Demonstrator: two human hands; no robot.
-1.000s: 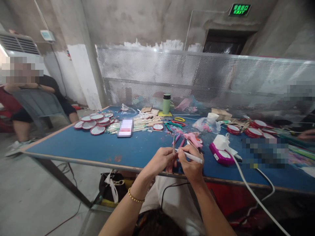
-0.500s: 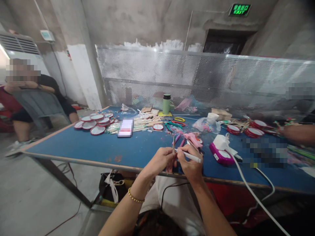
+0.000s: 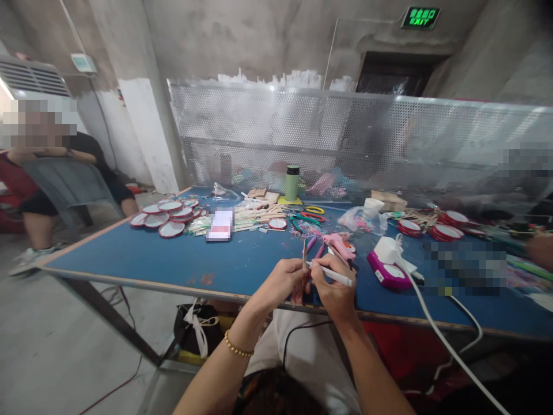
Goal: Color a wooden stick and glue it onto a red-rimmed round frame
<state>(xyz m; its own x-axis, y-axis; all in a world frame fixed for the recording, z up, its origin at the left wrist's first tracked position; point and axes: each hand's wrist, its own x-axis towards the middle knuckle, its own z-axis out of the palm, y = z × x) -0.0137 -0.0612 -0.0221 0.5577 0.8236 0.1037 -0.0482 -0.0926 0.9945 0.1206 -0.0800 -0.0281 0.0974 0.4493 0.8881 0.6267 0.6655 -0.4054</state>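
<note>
Near the table's front edge, my left hand (image 3: pixel 290 279) is closed on a thin wooden stick (image 3: pixel 305 251), which stands nearly upright and has a dark green upper part. My right hand (image 3: pixel 336 293) grips a white pen (image 3: pixel 337 275) the way one writes. The pen's tip end points left and meets the stick or comes very close; the exact contact is too small to tell. Just beyond my hands lie a pink glue gun (image 3: pixel 340 244) and purple-handled tools (image 3: pixel 311 245).
On the blue table (image 3: pixel 164 259) lie a phone (image 3: pixel 220 225), white discs with red rims (image 3: pixel 156 220), many wooden sticks (image 3: pixel 254 218) and a green bottle (image 3: pixel 292 183). To the right is a purple power strip (image 3: pixel 389 273) with a white cable (image 3: pixel 421 311). Another person's hand (image 3: pixel 540 250) appears far right.
My hands keep almost the same place; the stick's top shows slightly more green. At the far right, the other person's hand has drawn back to the right.
</note>
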